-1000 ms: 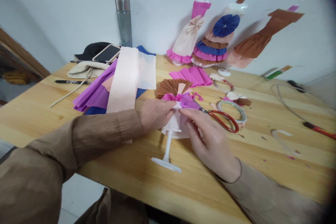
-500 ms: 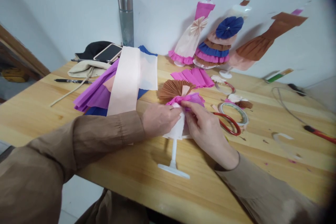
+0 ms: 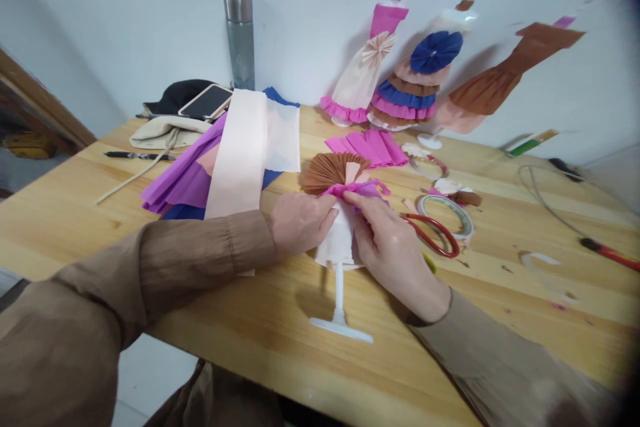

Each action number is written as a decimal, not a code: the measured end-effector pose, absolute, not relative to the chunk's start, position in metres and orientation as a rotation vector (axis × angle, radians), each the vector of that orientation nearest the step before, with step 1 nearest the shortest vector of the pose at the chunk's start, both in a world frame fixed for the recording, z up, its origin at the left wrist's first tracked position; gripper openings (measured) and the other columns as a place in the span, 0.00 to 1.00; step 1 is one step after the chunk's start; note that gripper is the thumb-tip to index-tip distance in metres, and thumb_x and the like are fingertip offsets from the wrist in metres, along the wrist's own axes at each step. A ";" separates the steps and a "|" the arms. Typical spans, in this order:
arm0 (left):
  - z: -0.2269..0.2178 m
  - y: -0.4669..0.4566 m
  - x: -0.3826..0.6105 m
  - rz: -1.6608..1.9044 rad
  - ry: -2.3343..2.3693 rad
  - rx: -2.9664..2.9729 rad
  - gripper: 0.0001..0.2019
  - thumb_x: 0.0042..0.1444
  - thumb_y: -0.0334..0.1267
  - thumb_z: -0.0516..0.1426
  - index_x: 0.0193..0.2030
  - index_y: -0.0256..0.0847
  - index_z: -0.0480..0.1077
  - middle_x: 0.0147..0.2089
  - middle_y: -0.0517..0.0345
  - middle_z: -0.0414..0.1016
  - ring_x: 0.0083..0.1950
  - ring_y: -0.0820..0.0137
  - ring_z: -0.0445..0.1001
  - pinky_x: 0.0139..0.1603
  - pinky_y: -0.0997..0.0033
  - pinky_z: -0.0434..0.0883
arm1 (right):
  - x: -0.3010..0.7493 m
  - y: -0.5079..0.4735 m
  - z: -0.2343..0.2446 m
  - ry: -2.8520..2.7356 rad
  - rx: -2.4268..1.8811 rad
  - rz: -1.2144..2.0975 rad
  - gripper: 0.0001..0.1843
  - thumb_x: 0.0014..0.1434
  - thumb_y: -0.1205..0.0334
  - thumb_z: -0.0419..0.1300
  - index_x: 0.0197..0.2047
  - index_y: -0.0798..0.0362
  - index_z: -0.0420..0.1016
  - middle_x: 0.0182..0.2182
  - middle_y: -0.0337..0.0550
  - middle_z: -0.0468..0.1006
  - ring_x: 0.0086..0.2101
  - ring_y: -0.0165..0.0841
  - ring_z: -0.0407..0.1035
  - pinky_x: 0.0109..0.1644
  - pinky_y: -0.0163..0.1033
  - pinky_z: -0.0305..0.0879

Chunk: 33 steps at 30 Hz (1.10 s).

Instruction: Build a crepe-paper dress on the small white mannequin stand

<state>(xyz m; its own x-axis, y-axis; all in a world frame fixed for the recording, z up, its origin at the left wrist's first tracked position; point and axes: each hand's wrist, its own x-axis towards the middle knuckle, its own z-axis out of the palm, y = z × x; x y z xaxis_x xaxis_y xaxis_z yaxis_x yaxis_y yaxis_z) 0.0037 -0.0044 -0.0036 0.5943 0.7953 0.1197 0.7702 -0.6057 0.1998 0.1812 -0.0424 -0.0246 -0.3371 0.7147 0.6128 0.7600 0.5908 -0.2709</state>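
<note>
1. The small dress form is at the middle near part of the table, tilted toward the far side; it wears a white skirt, magenta paper at the waist and a brown pleated fan beyond.
2. The left hand has its fingers together, pinching at this waist. The right hand presses its bent fingers on the magenta paper; its thumb contact I cannot tell.
3. Containers: the grey bottle stands closed at the far left, so its content is hidden. The beige pouch lies near it; what is inside cannot be seen.
4. Just right of the right hand are red-handled scissors, blades covered by this hand, and a tape roll.
5. On the left, the sleeve covers the near end of a pale paper strip, which lies over purple paper.
6. At the far right, three dressed forms stand by the wall.
</note>
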 end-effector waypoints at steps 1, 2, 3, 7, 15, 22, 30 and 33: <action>-0.004 -0.004 0.003 0.304 1.328 2.686 0.17 0.70 0.42 0.44 0.51 0.40 0.70 0.43 0.48 0.82 0.42 0.59 0.80 0.38 0.62 0.71 | 0.181 -0.042 -0.026 -2.110 -1.173 -0.083 0.20 0.66 0.72 0.51 0.60 0.55 0.69 0.50 0.56 0.79 0.51 0.43 0.75 0.53 0.54 0.74; -0.005 -0.004 0.003 0.316 1.326 2.683 0.17 0.70 0.42 0.44 0.54 0.40 0.70 0.44 0.49 0.82 0.42 0.59 0.80 0.38 0.62 0.71 | 0.181 -0.042 -0.027 -2.106 -1.184 -0.091 0.20 0.66 0.72 0.51 0.59 0.55 0.69 0.50 0.56 0.80 0.50 0.44 0.75 0.53 0.53 0.74; -0.005 -0.004 0.003 0.332 1.322 2.681 0.18 0.70 0.42 0.44 0.56 0.41 0.69 0.44 0.49 0.82 0.41 0.60 0.80 0.38 0.63 0.71 | 0.182 -0.041 -0.028 -2.101 -1.194 -0.101 0.20 0.66 0.72 0.51 0.59 0.56 0.69 0.49 0.56 0.80 0.50 0.44 0.75 0.52 0.53 0.75; -0.006 -0.002 0.003 0.333 1.308 2.679 0.18 0.69 0.41 0.45 0.59 0.42 0.67 0.42 0.50 0.82 0.39 0.62 0.80 0.38 0.65 0.70 | 0.182 -0.042 -0.029 -2.106 -1.208 -0.134 0.19 0.66 0.72 0.51 0.58 0.56 0.69 0.48 0.55 0.81 0.48 0.43 0.76 0.50 0.51 0.76; -0.001 -0.003 0.003 0.315 1.333 2.676 0.16 0.68 0.40 0.45 0.50 0.40 0.72 0.41 0.50 0.81 0.38 0.64 0.78 0.36 0.67 0.68 | 0.183 -0.045 -0.026 -2.090 -1.163 -0.083 0.18 0.66 0.72 0.51 0.57 0.56 0.70 0.49 0.55 0.80 0.49 0.41 0.75 0.51 0.48 0.74; -0.007 0.009 0.001 0.822 1.404 2.505 0.12 0.62 0.42 0.54 0.48 0.39 0.71 0.45 0.53 0.78 0.43 0.66 0.76 0.41 0.68 0.69 | 0.183 -0.043 -0.030 -2.095 -1.167 -0.065 0.17 0.66 0.73 0.50 0.55 0.54 0.71 0.45 0.53 0.79 0.46 0.40 0.75 0.49 0.48 0.75; -0.016 0.017 0.002 0.626 1.383 2.609 0.17 0.66 0.40 0.49 0.30 0.37 0.73 0.30 0.54 0.76 0.34 0.68 0.74 0.36 0.68 0.65 | 0.183 -0.044 -0.031 -2.133 -1.226 -0.098 0.19 0.66 0.70 0.50 0.56 0.52 0.74 0.46 0.52 0.76 0.45 0.40 0.75 0.48 0.47 0.76; -0.017 0.013 0.003 0.647 1.364 2.670 0.17 0.66 0.39 0.49 0.32 0.37 0.73 0.30 0.53 0.77 0.34 0.67 0.74 0.34 0.68 0.65 | 0.183 -0.044 -0.032 -2.149 -1.243 -0.116 0.17 0.66 0.71 0.51 0.55 0.56 0.74 0.46 0.55 0.76 0.44 0.41 0.75 0.46 0.47 0.77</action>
